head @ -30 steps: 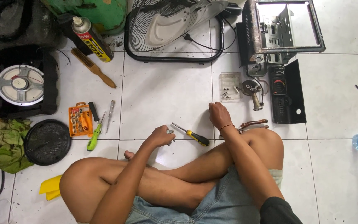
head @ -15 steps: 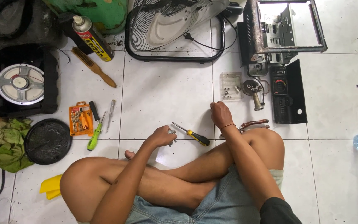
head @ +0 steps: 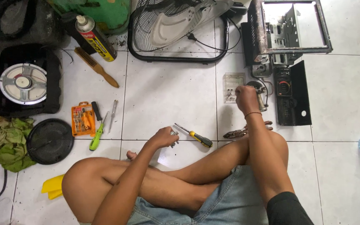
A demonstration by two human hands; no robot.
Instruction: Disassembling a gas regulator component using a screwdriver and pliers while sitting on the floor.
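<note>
While my left hand (head: 163, 137) pinches small metal hardware, I'd keep my right hand (head: 246, 96), closed at the clear parts box's (head: 233, 86) three o'clock, steady.

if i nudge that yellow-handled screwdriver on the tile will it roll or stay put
The yellow-handled screwdriver lies flat on smooth glossy tile, so it would probably slide or roll easily. Its thin metal shaft looks stiff, and it seems light. The left hand sits right beside it.
</note>
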